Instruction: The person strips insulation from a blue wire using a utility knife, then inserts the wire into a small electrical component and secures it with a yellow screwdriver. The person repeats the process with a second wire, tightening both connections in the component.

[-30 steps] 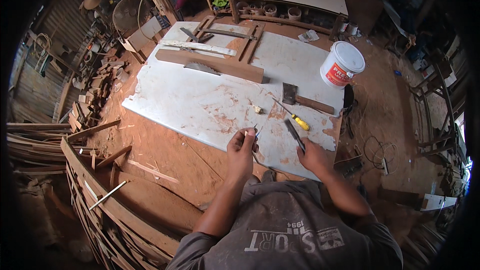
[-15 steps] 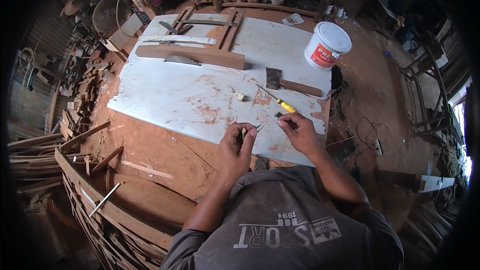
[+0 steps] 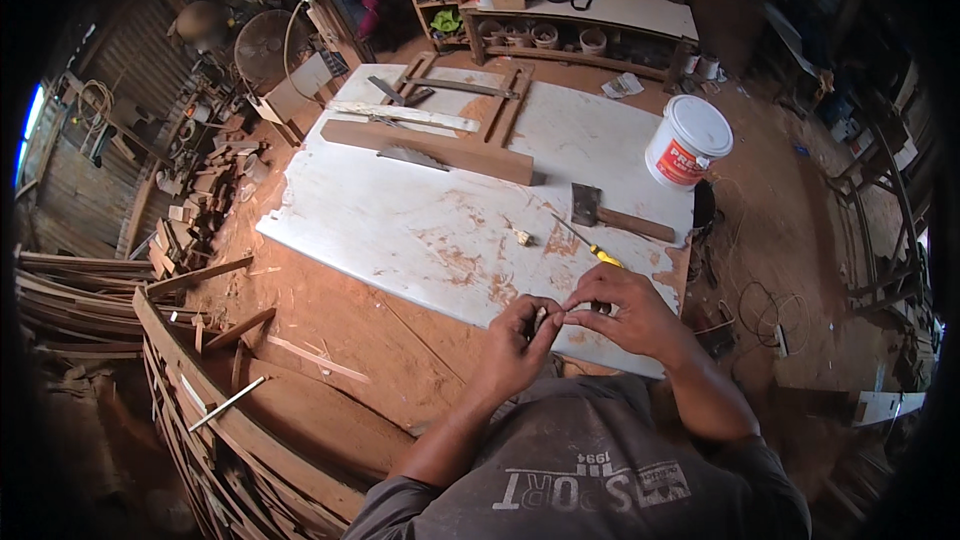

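My left hand (image 3: 520,342) and my right hand (image 3: 628,312) meet at the fingertips above the near edge of a white-topped table (image 3: 350,205). Both are closed in a pinch. Whatever small thing they hold is mostly covered by the fingers, and I cannot make it out. Just beyond my right hand lies a screwdriver (image 3: 606,257) with a yellow handle, its shaft pointing away to the left. Behind it rests a hatchet-like tool (image 3: 630,224) with a broad dark head and wooden handle. A small whitish piece (image 3: 523,237) sits left of the screwdriver.
A white lidded bucket (image 3: 690,130) stands at the table's right. Across the far left lie a thick wooden beam (image 3: 450,150), a curved metal blade (image 3: 412,157) and a wooden frame (image 3: 507,105). Curved timber strips (image 3: 210,390) are stacked at my left. A cable (image 3: 765,310) trails over the floor.
My right hand has moved in to meet my left at the fingertips; before, they were apart, with a thin pale-tipped piece showing at the left. The whole view has shifted, so things appear lower and further right.
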A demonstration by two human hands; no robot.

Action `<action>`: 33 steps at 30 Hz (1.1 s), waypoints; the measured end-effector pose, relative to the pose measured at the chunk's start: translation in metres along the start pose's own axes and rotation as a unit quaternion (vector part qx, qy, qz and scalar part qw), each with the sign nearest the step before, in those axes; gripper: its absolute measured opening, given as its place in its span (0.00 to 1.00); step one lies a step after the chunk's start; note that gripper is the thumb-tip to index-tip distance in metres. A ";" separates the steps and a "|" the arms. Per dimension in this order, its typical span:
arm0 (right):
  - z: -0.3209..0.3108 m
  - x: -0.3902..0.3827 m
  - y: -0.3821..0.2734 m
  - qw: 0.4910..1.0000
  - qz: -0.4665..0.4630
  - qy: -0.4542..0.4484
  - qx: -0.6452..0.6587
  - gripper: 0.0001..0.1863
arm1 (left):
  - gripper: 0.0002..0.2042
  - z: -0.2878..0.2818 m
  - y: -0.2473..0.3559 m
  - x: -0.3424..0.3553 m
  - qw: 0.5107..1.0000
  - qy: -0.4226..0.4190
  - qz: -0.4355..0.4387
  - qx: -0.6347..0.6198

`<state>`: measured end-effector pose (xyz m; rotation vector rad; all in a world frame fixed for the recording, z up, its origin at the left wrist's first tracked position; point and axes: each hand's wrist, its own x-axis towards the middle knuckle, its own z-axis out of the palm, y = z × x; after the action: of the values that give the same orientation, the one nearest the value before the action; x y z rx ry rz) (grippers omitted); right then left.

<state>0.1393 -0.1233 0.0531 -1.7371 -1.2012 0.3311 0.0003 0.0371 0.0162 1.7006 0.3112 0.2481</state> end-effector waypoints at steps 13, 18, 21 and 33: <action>0.027 -0.014 0.015 0.963 -0.013 0.051 0.263 0.08 | 0.07 0.004 0.012 0.000 0.881 -0.117 -0.166 -0.428; 0.028 -0.017 0.005 0.948 0.059 0.032 0.310 0.08 | 0.06 0.004 0.010 0.001 0.858 -0.122 -0.171 -0.469; 0.002 -0.004 -0.006 0.979 0.034 -0.060 0.192 0.08 | 0.06 -0.003 0.004 -0.003 0.903 -0.116 -0.166 -0.379; -0.026 0.001 -0.035 0.961 -0.081 -0.265 0.021 0.09 | 0.07 -0.021 0.012 -0.005 0.900 -0.293 -0.199 -0.253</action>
<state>0.1369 -0.1355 0.0951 -1.5451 -1.6915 0.7489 -0.0103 0.0532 0.0313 1.0910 0.1184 -0.4549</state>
